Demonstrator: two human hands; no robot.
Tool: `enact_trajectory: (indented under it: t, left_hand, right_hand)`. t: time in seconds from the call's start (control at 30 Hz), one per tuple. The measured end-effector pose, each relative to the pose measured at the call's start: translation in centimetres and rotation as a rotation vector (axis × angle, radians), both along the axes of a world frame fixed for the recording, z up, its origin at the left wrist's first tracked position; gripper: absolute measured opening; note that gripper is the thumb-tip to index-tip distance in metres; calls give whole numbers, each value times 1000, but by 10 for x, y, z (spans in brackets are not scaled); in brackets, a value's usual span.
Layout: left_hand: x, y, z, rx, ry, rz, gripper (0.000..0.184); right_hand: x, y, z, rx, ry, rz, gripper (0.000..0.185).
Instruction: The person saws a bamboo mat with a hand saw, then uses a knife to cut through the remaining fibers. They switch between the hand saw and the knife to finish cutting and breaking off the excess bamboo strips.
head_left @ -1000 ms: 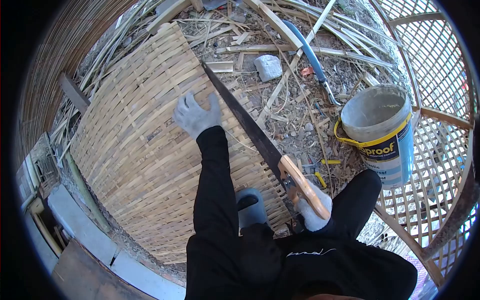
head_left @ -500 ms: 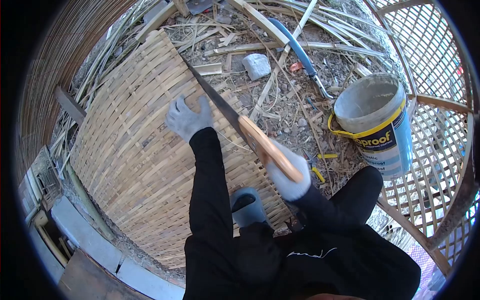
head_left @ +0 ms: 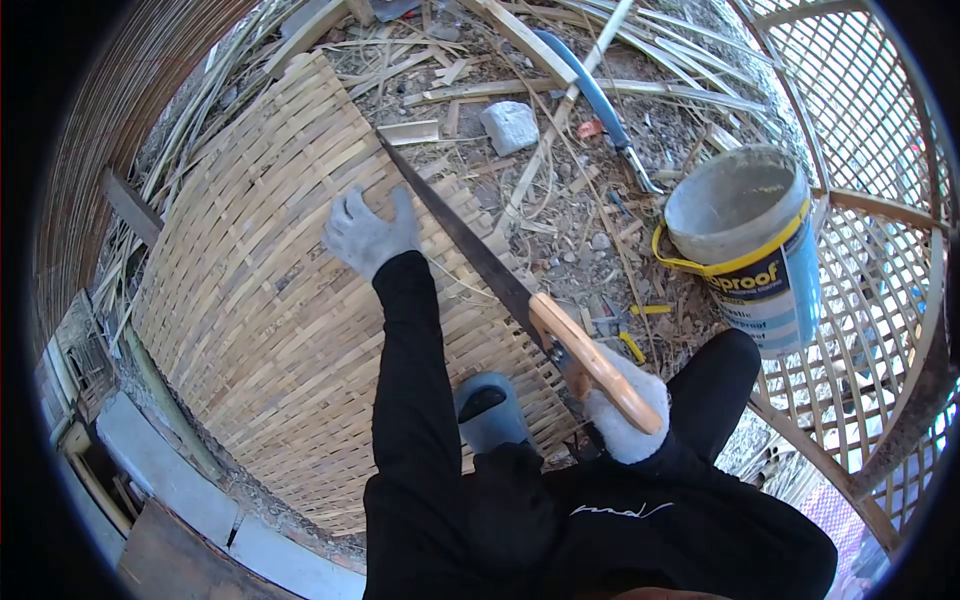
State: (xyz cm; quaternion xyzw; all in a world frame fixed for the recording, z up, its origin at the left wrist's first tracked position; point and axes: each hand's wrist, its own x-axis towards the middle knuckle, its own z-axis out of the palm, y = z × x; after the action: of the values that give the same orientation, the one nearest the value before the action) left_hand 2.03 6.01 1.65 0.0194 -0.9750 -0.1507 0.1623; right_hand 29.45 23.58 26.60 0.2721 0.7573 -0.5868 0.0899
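Note:
A large woven bamboo mat (head_left: 270,260) lies on the ground under my gloved left hand (head_left: 368,232). That hand presses on the weave with its thumb and fingers apart, holding nothing. In my gloved right hand (head_left: 628,410) is a handsaw (head_left: 475,255), gripped by its wooden handle. Its dark blade lies along a slanting line across the mat, passing just right of my left hand. Whether the teeth are inside the weave I cannot tell. My foot in a blue-grey slipper (head_left: 492,412) rests on the mat near its right edge.
A cement-stained bucket (head_left: 745,255) with a yellow rim stands at the right, before a bamboo lattice (head_left: 860,110). Behind the mat lie a blue-handled curved tool (head_left: 600,100), a pale stone (head_left: 510,127) and loose bamboo strips. Grey blocks (head_left: 170,465) line the lower left.
My right hand has drawn the saw back toward my body, down and to the right. The left hand stays on the mat, and the whole view has shifted slightly.

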Motion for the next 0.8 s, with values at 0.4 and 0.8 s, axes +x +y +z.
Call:
enact_trajectory:
  t: [0.4,0.8]
  left_hand:
    - [-9,3,-3,-16,88,-20,61]
    - [0,2,4,17,16,11,62]
  right_hand:
    - [-21,-8,-28,54,167,-12,61]
    - [-88,-19,-88,22,259,-74,50]
